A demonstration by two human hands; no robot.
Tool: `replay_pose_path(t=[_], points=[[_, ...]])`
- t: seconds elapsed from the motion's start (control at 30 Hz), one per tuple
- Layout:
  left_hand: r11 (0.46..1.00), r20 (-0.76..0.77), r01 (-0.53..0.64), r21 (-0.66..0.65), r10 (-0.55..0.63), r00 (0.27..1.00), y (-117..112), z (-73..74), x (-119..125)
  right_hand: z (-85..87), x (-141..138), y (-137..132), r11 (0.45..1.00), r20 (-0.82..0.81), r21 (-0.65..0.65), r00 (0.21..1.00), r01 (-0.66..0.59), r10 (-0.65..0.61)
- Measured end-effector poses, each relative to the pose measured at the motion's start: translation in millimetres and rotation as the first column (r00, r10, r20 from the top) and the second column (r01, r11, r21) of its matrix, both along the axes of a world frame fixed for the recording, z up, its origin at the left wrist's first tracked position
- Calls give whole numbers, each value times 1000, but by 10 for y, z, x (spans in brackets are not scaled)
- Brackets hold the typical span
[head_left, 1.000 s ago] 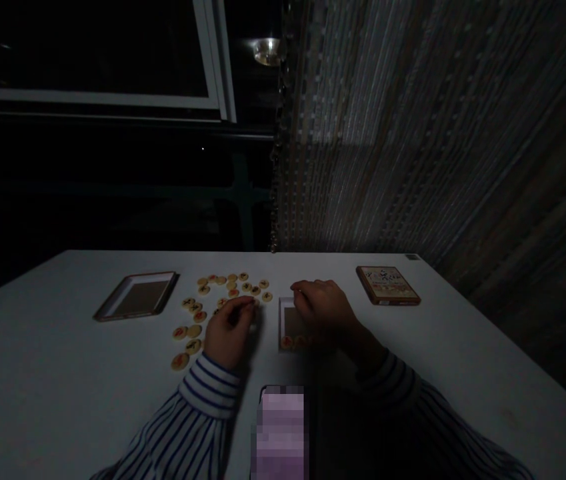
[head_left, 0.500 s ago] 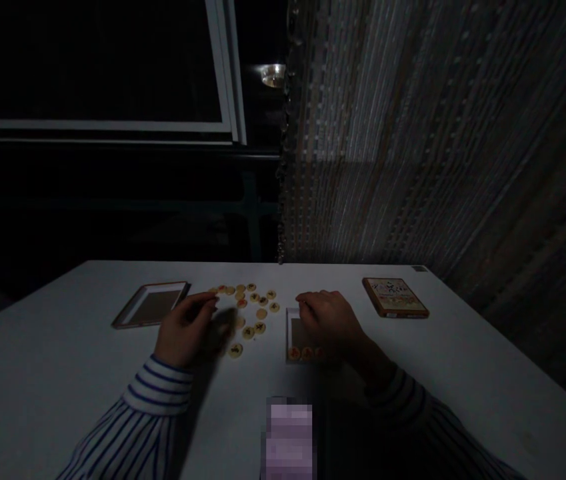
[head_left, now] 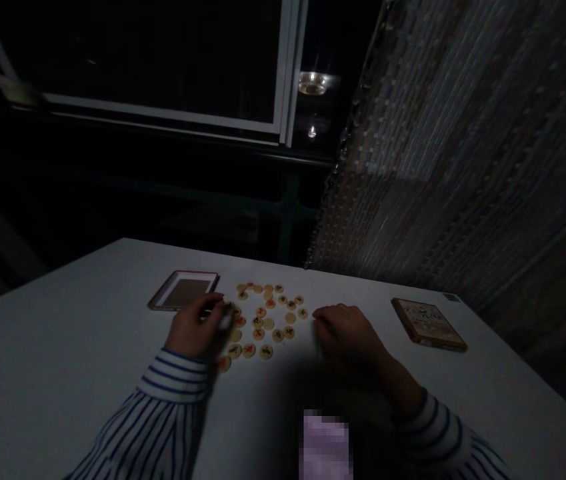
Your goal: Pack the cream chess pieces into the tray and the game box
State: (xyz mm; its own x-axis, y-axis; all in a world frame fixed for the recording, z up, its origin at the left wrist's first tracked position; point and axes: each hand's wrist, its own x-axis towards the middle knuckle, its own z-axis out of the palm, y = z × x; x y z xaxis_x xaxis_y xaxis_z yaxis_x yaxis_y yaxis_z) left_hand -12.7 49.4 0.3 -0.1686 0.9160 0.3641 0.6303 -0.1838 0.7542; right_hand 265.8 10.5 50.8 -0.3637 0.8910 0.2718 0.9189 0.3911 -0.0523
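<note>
Several round pale game pieces [head_left: 265, 319] with red or black marks lie scattered on the white table [head_left: 63, 373]. My left hand [head_left: 195, 329] rests at the left edge of the pieces, its fingers curled in a pinch on something I cannot make out. My right hand [head_left: 345, 333] lies curled on the table to the right of the pieces, covering the small tray seen earlier. Both wrists wear striped sleeves. The light is dim.
An open shallow box half [head_left: 183, 291] lies left of the pieces. A printed box lid [head_left: 429, 323] sits at the right. A dark window and a bead curtain [head_left: 453, 167] stand behind the table. A blurred patch [head_left: 325, 445] is at the near edge.
The camera has turned left. My left hand moved from the middle of the pieces to their left edge. My right hand stayed in place and now hides the small tray.
</note>
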Motion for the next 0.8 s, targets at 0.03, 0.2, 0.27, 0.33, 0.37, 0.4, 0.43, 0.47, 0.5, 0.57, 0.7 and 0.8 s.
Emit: replay_pose_path(t=[0.03,0.2,0.27,0.33,0.37,0.4,0.43,0.47,0.5,0.57,0.7,0.8], points=[[1000,-27,-8,2,8,1000,-7,6,-13,25,-59,19,1000,13,-8,1000,-15,15],[999,-121,-3,-33,-1,993,-14,2,-41,99,-373,126,997,48,-50,997,-57,60],[1000,-166,0,-29,-5,986,1,-26,-51,86,-495,175,993,69,-80,994,-82,87],[1000,-218,-6,-25,0,976,19,-62,-65,55,-613,220,987,103,-111,986,-117,128],[1000,-238,-11,-25,5,971,27,-79,-72,37,-670,241,985,115,-115,983,-130,143],[999,-252,-15,-29,8,968,33,-95,-79,19,-724,261,982,125,-120,980,-143,158],[999,-262,-8,-37,-2,965,37,-108,-85,0,-774,279,981,132,-120,977,-151,166],[999,-268,11,-43,-22,963,39,-116,-90,-19,-818,297,980,138,-124,975,-155,172],[998,-275,43,-47,-54,960,37,-119,-91,-38,-856,313,979,139,-127,974,-159,176],[991,-292,121,-55,-132,947,25,-111,-86,-81,-909,340,979,130,-125,975,-162,178],[967,-377,236,-93,-253,891,-19,-63,-41,-202,-936,373,982,55,-71,983,-173,178],[949,-441,287,-133,-316,840,-42,-51,3,-310,-925,387,985,-8,-29,985,-173,172]])
